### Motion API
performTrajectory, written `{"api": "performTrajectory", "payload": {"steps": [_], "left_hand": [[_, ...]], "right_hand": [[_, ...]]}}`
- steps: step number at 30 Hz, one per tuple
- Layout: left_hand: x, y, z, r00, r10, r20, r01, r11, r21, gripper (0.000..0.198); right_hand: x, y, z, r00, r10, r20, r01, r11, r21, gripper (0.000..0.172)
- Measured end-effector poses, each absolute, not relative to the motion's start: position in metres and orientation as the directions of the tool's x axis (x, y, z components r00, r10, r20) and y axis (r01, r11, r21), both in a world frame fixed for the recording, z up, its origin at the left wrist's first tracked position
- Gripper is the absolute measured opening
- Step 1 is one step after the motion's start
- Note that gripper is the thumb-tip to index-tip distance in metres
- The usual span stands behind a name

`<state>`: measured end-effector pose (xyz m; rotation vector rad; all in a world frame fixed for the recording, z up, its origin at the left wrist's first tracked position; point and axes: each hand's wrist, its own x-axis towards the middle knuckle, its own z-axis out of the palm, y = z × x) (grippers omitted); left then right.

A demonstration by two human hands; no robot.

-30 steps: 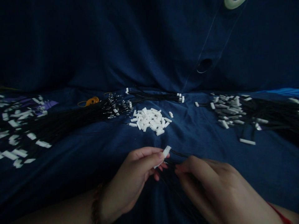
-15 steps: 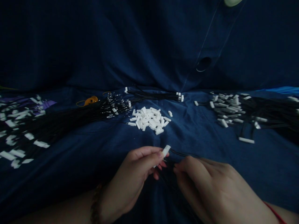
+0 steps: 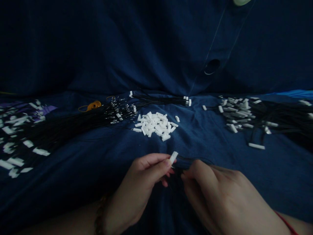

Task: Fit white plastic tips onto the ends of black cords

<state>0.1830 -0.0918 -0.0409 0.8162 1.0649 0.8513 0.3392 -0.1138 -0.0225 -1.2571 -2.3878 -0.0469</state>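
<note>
My left hand (image 3: 141,186) pinches a small white plastic connector (image 3: 173,157) between thumb and fingers, low in the middle of the view. My right hand (image 3: 220,195) is closed right beside it, its fingertips gripping thin black wires (image 3: 193,160) that lead toward the connector. A heap of loose white connectors (image 3: 155,125) lies on the dark blue cloth (image 3: 110,156) just beyond my hands.
A long bundle of black wires with metal tips (image 3: 73,125) stretches from the left. White-ended wires lie at the far left (image 3: 17,153) and at the right (image 3: 246,117). An orange loop (image 3: 91,105) lies behind the bundle. A dark hole (image 3: 211,66) shows in the cloth.
My hands have drawn slightly closer together and the connector has turned a little more end-on. The view has shifted down a touch.
</note>
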Motion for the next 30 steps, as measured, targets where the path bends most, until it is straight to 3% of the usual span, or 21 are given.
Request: {"api": "performTrajectory", "payload": {"steps": [8, 24, 27, 30], "left_hand": [[0.184, -0.092, -0.042, 0.233, 0.896, -0.377, -0.16, 0.418, 0.894, 0.015], [0.184, -0.092, -0.045, 0.233, 0.902, -0.364, -0.09, 0.393, 0.915, 0.02], [0.182, -0.089, -0.043, 0.235, 0.908, -0.347, -0.102, 0.378, 0.92, 0.019], [0.178, -0.083, -0.042, 0.224, 0.914, -0.338, -0.144, 0.374, 0.916, 0.015]], "right_hand": [[0.336, -0.115, -0.025, -0.536, 0.727, 0.429, 0.782, 0.619, -0.071, 0.019], [0.333, -0.106, -0.026, -0.51, 0.818, 0.264, 0.766, 0.572, -0.293, 0.012], [0.341, -0.105, -0.018, -0.528, 0.805, 0.271, 0.769, 0.588, -0.251, 0.012], [0.359, -0.117, -0.01, -0.502, 0.759, 0.414, 0.789, 0.598, -0.141, 0.009]]}}
